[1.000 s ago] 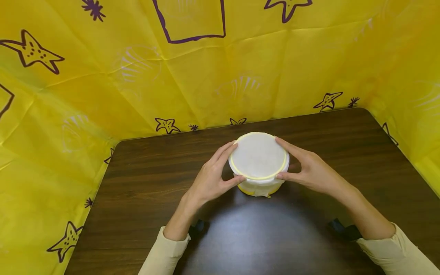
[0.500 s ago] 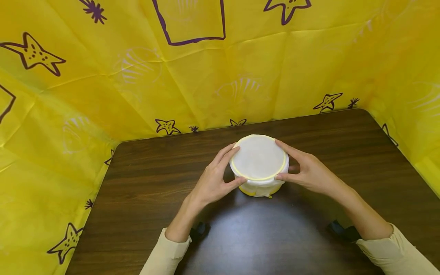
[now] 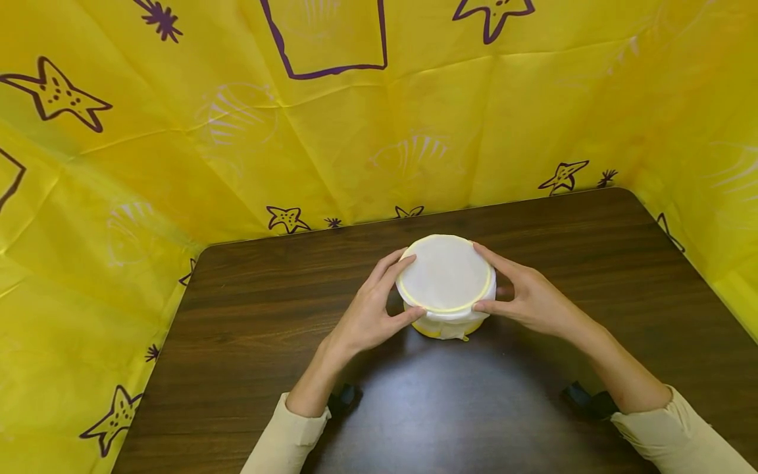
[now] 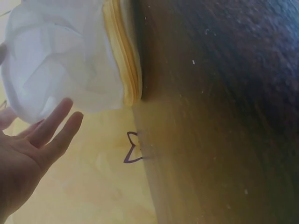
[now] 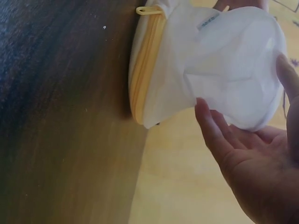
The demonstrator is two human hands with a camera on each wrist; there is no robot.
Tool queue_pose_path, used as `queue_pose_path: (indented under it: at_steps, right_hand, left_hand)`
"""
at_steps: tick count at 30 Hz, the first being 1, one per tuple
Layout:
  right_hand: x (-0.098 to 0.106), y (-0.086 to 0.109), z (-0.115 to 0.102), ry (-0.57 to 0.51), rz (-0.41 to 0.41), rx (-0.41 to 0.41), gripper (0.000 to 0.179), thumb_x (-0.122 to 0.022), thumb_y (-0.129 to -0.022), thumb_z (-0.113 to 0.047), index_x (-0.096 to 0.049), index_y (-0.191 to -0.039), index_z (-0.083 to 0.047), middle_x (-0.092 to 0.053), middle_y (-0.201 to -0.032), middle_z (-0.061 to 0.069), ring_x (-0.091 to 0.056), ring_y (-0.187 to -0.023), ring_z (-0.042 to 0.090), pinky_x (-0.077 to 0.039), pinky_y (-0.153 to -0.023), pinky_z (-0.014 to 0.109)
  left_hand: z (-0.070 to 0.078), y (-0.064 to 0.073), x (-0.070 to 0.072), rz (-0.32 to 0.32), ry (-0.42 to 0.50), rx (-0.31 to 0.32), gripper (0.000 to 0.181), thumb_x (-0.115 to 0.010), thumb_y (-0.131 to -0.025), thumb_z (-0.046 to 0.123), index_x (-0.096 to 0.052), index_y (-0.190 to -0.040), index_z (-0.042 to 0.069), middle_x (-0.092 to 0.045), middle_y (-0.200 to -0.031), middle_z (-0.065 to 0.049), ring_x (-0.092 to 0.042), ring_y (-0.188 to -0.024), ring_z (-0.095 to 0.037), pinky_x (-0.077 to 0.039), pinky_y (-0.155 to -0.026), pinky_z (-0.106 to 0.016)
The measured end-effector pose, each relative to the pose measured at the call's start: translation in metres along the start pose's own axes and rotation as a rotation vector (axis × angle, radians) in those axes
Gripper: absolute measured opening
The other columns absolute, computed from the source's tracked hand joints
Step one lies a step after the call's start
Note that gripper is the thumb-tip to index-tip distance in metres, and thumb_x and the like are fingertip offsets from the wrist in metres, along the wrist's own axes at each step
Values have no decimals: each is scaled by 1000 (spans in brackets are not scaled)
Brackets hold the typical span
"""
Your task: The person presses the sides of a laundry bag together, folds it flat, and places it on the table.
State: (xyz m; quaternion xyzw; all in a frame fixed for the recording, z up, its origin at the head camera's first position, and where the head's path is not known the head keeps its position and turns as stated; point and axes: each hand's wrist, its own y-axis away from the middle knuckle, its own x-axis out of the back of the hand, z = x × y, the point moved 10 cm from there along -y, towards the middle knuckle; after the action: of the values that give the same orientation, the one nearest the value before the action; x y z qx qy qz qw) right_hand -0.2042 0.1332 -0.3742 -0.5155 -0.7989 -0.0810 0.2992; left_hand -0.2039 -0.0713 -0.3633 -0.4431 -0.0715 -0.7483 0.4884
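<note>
A round white mesh laundry bag point(image 3: 445, 273) stands upright on the brown table, its flat top edged with a thin yellow line. Around its base runs a yellow zipper point(image 5: 148, 65), and the zipper pull point(image 5: 148, 10) shows in the right wrist view. My left hand point(image 3: 370, 309) grips the top rim from the left, thumb at the near edge and fingertips at the far left. On the opposite side my right hand point(image 3: 535, 299) holds the same rim between thumb and fingers. Soft creases mark the translucent side wall point(image 4: 65, 65) in the left wrist view.
The dark wood-grain table point(image 3: 266, 329) reaches back to a yellow cloth backdrop point(image 3: 331, 145) printed with starfish and shells. That cloth also rises along the left and right sides. Dark straps point(image 3: 345, 398) sit at both wrists below cream sleeves point(image 3: 290, 428).
The bag's top has sunk slightly, with both hands following it down, while its base stays in about the same place. The grip of both hands on the rim is unchanged.
</note>
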Motion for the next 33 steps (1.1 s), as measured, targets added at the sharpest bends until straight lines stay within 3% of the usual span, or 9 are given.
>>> queue_pose_path:
  at_steps: [6, 14, 19, 29, 33]
  right_hand:
    - [-3, -1, 5, -11, -2, -3, 95, -84, -81, -20, -28, -158, -14, -40, -153, 20, -71, -98, 23, -58, -78, 30]
    - [-4, -2, 8, -4, -8, 6, 98, -85, -81, -22, -26, -159, -14, -39, -153, 21, -71, -95, 21, -58, -79, 36]
    - [-4, -3, 8, -2, -29, 35, 105, -87, -77, -16, -22, -159, -13, -36, -155, 21, -62, -112, 27, -58, -81, 34]
    - [-8, -5, 11, 5, -4, 62, 100, -86, -77, -7, -26, -157, -6, -38, -153, 23, -57, -116, 31, -58, -76, 30]
    - [-9, -5, 14, -12, -13, 35, 103, -87, -76, -7, -25, -158, -8, -36, -154, 23, -64, -104, 27, -59, -74, 31]
  left_hand:
    - [-3, 0, -4, -19, 33, 24, 81, -81, -84, 37, -40, -151, 21, -30, -157, -2, -39, -138, -17, -40, -109, -40]
    - [-6, -1, -9, -43, 131, 44, 79, -81, -84, 30, -40, -151, 19, -30, -156, -5, -49, -128, -18, -52, -94, -42]
    - [-6, -2, -10, -47, 154, 43, 78, -82, -84, 27, -41, -150, 16, -30, -156, -6, -52, -123, -17, -53, -93, -41]
    - [-8, -2, -13, -62, 97, 55, 79, -81, -85, 33, -40, -151, 19, -31, -156, -4, -46, -131, -17, -47, -101, -39]
    - [-9, -2, -13, -61, 85, 64, 80, -81, -84, 33, -40, -151, 20, -31, -156, -4, -44, -133, -18, -45, -104, -39]
